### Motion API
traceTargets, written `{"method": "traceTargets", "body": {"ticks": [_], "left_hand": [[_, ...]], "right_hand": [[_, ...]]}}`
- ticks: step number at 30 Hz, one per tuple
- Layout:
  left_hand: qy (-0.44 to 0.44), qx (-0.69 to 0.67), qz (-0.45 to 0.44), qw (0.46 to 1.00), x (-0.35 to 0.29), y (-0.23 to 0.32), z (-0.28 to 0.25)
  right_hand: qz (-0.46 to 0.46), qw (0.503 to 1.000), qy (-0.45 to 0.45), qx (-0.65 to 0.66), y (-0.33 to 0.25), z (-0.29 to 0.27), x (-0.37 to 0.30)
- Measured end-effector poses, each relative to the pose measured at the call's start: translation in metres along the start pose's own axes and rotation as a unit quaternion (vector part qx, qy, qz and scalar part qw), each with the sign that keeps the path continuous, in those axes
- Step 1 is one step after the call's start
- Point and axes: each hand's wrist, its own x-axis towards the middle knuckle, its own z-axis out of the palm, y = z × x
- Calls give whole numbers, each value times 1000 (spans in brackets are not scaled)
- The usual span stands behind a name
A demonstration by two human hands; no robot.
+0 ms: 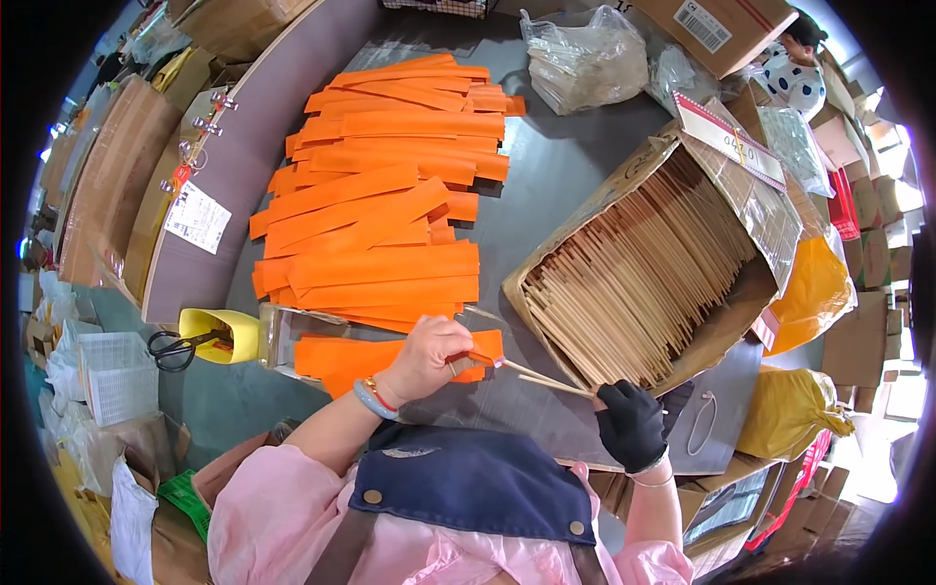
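Note:
My left hand, bare with bangles at the wrist, pinches the end of an orange strip above the table. Against that end rests the tip of one thin wooden stick. My right hand, in a black fingerless glove, is closed round the other ends of two such sticks. Beyond my left hand lie many overlapping orange strips, with a smaller pile nearer me. An open cardboard box at the right is packed with wooden sticks.
Black-handled scissors sit in a yellow holder at the table's left edge. A clear plastic bag lies at the back. Boxes and yellow bags crowd the right side. Another person is at the far right.

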Motion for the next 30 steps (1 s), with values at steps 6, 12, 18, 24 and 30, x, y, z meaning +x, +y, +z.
{"method": "traceTargets", "body": {"ticks": [6, 12, 18, 24, 30], "left_hand": [[-58, 105, 126, 985, 21, 44, 6], [-55, 121, 83, 988, 26, 37, -21], [-68, 66, 45, 994, 21, 37, -23], [-75, 82, 17, 994, 20, 33, -28], [-76, 65, 7, 995, 20, 31, -31]], "right_hand": [[-32, 998, -43, 29, -19, 19, 17], [55, 997, 23, 54, 7, 13, 16], [76, 995, 46, 51, 12, 2, 6], [76, 991, 72, 83, 34, -12, -17], [99, 986, 85, 102, 47, -13, -32]]}}
